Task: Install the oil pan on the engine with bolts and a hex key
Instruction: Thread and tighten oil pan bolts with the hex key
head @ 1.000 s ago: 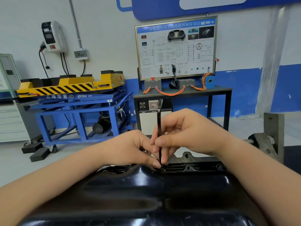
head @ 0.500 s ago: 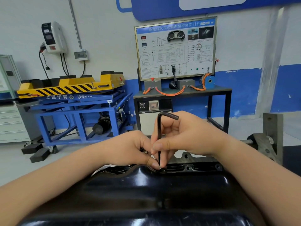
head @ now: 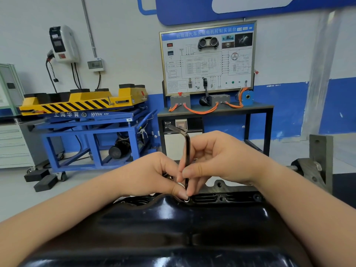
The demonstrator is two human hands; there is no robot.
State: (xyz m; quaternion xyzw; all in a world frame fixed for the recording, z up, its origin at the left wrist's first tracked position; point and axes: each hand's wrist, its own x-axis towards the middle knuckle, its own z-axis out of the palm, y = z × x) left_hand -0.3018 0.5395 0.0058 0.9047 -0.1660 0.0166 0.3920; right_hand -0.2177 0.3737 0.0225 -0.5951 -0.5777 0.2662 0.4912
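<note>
A glossy black oil pan (head: 173, 228) fills the lower half of the view, lying on the engine (head: 231, 186). A black L-shaped hex key (head: 186, 149) stands upright on a bolt (head: 186, 199) at the pan's far flange, its short arm pointing up-left. My right hand (head: 217, 162) pinches the key's long shaft with thumb and fingers. My left hand (head: 150, 176) is curled beside it, with the thumb tip touching the bolt at the key's foot. Some small metal pieces show inside the left hand's fingers; what they are I cannot tell.
Beyond the pan stand a blue and yellow lift cart (head: 86, 122), a black bench with a training panel (head: 208, 58) and orange cables, and grey drawers (head: 11, 143) at the left. A grey engine-stand bracket (head: 316, 162) rises at the right.
The hex key has turned on the bolt: its short arm went from edge-on, to pointing right, to pointing up-left now. Both hands stay at the same spot on the flange.
</note>
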